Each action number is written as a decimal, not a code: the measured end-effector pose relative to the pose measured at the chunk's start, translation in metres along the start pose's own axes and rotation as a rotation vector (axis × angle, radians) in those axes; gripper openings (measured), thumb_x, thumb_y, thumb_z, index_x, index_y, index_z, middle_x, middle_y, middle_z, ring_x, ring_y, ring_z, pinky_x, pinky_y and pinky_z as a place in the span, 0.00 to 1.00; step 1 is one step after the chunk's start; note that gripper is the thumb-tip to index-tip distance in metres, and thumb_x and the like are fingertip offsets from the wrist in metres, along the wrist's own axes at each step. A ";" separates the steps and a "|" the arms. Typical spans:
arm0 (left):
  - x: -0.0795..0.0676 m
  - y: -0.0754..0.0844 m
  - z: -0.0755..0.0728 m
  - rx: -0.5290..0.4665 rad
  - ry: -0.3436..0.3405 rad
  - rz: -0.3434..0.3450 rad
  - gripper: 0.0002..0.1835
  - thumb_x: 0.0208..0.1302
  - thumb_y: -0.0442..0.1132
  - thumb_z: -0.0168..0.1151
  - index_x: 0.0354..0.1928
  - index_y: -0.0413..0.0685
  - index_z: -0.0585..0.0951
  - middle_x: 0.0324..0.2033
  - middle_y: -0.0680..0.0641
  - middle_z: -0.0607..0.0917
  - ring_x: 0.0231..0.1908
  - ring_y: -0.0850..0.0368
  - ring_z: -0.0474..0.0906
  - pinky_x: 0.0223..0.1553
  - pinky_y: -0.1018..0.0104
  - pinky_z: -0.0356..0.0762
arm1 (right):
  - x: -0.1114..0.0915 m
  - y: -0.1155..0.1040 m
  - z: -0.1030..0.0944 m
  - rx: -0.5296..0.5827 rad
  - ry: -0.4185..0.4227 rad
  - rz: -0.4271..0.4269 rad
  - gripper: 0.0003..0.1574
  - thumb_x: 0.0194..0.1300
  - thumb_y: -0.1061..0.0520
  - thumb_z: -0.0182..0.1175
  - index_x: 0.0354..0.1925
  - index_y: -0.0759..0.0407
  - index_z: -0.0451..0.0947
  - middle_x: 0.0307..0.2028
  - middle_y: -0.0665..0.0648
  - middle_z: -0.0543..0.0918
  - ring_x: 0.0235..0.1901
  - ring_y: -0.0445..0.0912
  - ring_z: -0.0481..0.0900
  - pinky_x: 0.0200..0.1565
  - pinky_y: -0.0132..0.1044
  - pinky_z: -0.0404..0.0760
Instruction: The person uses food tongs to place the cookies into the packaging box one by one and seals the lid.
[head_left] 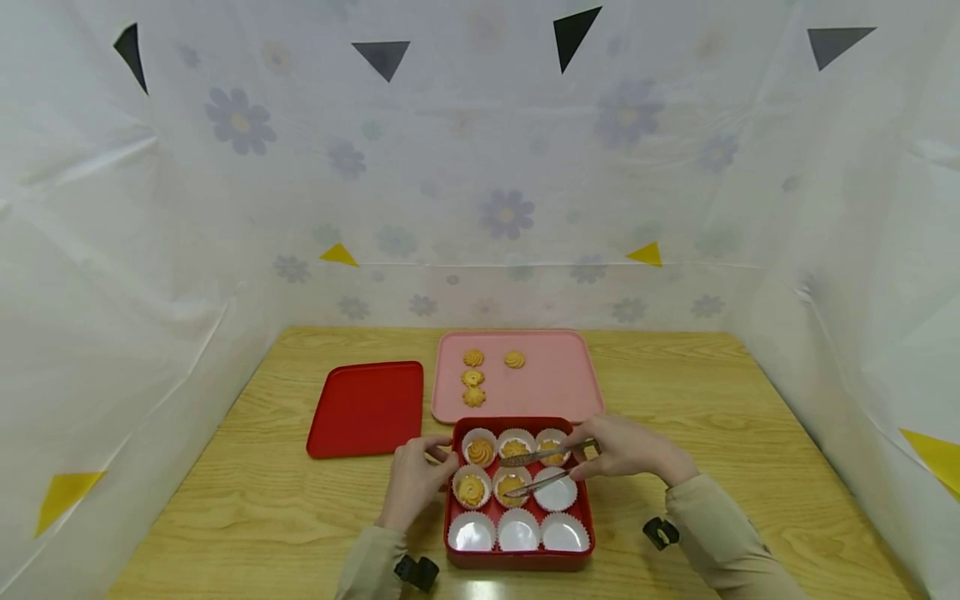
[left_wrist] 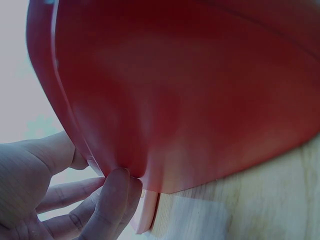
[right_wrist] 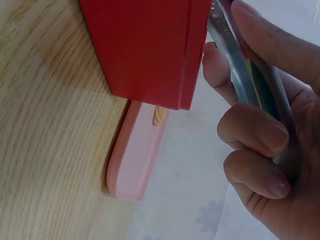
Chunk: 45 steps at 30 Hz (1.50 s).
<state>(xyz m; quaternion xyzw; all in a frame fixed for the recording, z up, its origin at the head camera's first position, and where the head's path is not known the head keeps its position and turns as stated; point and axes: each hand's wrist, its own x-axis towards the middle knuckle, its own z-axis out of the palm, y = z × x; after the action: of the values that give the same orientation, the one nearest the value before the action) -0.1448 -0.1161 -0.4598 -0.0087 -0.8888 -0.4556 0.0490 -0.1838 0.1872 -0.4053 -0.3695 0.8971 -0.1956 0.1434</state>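
Observation:
A red box [head_left: 517,560] holds white paper cups in rows of three. Swirled cookies sit in the back-row cups, and in the left cup and middle cup [head_left: 498,498] of the centre row. Bare white insides show in the centre row's right cup [head_left: 556,493] and all front cups. My left hand [head_left: 417,477] grips the box's left wall at the rim, thumb and fingertips on either side. In my right hand [head_left: 626,447] are metal tongs [head_left: 546,456], their arms spread above the centre cookie [head_left: 510,485]; contact with it is hard to tell.
Behind the box lies a pink tray [head_left: 551,375] with several cookies [head_left: 473,377] on its left half. A flat red lid or tray [head_left: 371,408] rests on the wooden table [head_left: 690,392] to the left. White floral sheeting [head_left: 487,150] encloses the back and sides.

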 end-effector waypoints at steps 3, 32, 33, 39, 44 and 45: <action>0.000 0.000 0.000 0.000 -0.001 0.001 0.14 0.49 0.39 0.62 0.40 0.45 0.82 0.23 0.47 0.84 0.20 0.63 0.76 0.17 0.73 0.73 | 0.000 0.001 0.000 0.018 0.003 0.000 0.18 0.51 0.46 0.63 0.41 0.48 0.81 0.22 0.39 0.74 0.22 0.32 0.65 0.26 0.26 0.66; -0.001 0.002 -0.001 0.007 -0.011 0.001 0.14 0.50 0.39 0.61 0.40 0.44 0.82 0.24 0.47 0.84 0.19 0.65 0.75 0.17 0.73 0.73 | 0.002 0.038 0.019 0.497 0.275 0.144 0.22 0.56 0.46 0.59 0.48 0.54 0.76 0.34 0.54 0.79 0.34 0.41 0.74 0.35 0.30 0.75; -0.001 0.001 0.000 0.007 -0.009 0.002 0.14 0.50 0.39 0.61 0.40 0.44 0.82 0.24 0.47 0.84 0.19 0.65 0.75 0.17 0.73 0.73 | 0.002 0.039 0.020 0.504 0.288 0.168 0.23 0.56 0.46 0.59 0.48 0.53 0.76 0.35 0.54 0.80 0.34 0.42 0.74 0.36 0.30 0.75; -0.001 0.001 0.000 0.006 -0.002 0.003 0.13 0.50 0.39 0.61 0.40 0.44 0.82 0.24 0.47 0.84 0.19 0.65 0.75 0.17 0.73 0.73 | 0.007 0.042 0.026 0.523 0.379 0.266 0.30 0.54 0.42 0.59 0.53 0.54 0.73 0.40 0.54 0.80 0.38 0.43 0.74 0.36 0.30 0.75; -0.001 0.002 -0.001 0.012 -0.013 -0.014 0.14 0.51 0.40 0.61 0.41 0.45 0.82 0.24 0.47 0.83 0.20 0.64 0.75 0.18 0.73 0.74 | 0.013 0.038 0.024 0.520 0.464 0.315 0.29 0.54 0.43 0.60 0.50 0.58 0.75 0.35 0.56 0.79 0.32 0.44 0.70 0.28 0.30 0.71; -0.001 0.002 -0.001 0.014 -0.014 -0.015 0.14 0.51 0.40 0.61 0.41 0.45 0.82 0.24 0.47 0.83 0.20 0.64 0.75 0.18 0.73 0.73 | 0.014 0.038 0.023 0.523 0.471 0.320 0.29 0.54 0.44 0.60 0.50 0.59 0.75 0.35 0.56 0.80 0.32 0.45 0.72 0.28 0.30 0.71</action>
<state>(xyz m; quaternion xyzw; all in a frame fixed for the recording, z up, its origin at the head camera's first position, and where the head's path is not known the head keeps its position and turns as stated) -0.1439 -0.1155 -0.4576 -0.0049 -0.8923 -0.4497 0.0395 -0.2070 0.1960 -0.4444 -0.1206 0.8716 -0.4724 0.0513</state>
